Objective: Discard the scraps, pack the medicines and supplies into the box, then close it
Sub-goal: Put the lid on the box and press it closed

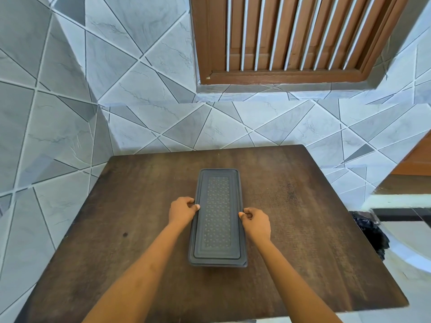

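A long dark grey plastic box (218, 217) lies lengthwise in the middle of the brown wooden table (303, 217), its patterned lid on top. My left hand (183, 210) grips the box's left edge, thumb on the lid rim. On the opposite side, my right hand (255, 223) clasps the right edge with the thumb pressed on the rim. No medicines, supplies or scraps show on the table; whatever is inside the box is hidden by the lid.
Grey tiled walls stand behind and left of the table. A brown louvred window (291, 36) is above. A black bag (370, 231) sits on the floor past the table's right edge.
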Demonstrator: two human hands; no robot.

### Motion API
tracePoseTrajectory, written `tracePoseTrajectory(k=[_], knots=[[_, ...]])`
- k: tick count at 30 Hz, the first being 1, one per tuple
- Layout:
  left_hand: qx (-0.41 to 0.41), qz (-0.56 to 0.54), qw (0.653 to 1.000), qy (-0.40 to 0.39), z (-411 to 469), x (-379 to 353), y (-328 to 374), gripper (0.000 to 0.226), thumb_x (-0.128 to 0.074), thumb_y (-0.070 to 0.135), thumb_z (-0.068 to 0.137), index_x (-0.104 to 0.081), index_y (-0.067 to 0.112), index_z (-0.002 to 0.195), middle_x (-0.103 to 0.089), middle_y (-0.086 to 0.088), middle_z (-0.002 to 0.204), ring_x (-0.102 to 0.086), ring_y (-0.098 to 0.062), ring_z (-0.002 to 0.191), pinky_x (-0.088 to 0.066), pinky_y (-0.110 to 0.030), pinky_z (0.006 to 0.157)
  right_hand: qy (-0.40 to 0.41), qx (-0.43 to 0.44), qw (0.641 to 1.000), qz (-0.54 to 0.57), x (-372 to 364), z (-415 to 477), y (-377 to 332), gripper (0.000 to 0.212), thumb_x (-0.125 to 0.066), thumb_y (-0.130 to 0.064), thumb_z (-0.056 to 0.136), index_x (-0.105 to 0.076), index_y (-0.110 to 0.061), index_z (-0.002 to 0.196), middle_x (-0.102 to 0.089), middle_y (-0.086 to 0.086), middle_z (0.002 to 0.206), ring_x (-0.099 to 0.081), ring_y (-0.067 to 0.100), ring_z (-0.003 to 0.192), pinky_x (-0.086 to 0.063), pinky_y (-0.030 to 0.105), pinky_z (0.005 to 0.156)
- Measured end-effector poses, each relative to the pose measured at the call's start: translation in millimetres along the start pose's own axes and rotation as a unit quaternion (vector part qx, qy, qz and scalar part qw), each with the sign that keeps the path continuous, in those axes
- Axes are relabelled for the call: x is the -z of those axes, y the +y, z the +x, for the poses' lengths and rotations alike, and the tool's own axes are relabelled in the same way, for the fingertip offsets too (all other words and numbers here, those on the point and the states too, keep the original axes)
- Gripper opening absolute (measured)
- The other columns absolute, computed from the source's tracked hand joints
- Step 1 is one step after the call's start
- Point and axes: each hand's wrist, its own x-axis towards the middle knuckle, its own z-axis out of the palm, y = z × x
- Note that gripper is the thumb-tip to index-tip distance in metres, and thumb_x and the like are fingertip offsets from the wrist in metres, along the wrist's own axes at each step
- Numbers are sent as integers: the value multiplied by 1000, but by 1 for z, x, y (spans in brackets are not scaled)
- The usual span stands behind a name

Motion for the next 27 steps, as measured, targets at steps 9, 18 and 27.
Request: tracePoseTrajectory(k=[9,18,27], knots=[[17,-1,1000,14,16,-4,4,35,-62,19,87,-62,10,121,-67,-13,120,-60,-28,113,-48,-36,98,26,8,1000,-4,-5,8,-12,31,-53,-19,92,-60,-3,118,-68,17,113,-63,31,104,-50,36,86],[149,-195,968,-54,34,-11,-10,25,-64,15,87,-60,13,62,-64,-16,93,-57,-26,78,-50,-31,60,-54,-138,977,154,-6,35,-8,29,-61,-12,86,-58,-6,59,-61,9,70,-58,26,72,-53,42,84],[165,-256,950,-64,20,-8,-9,21,-65,17,87,-61,12,66,-62,-12,79,-56,-19,65,-46,-26,53,-56,-138,970,192,-6,24,1,19,-64,-22,86,-68,-5,80,-69,15,90,-65,29,87,-54,47,89]])
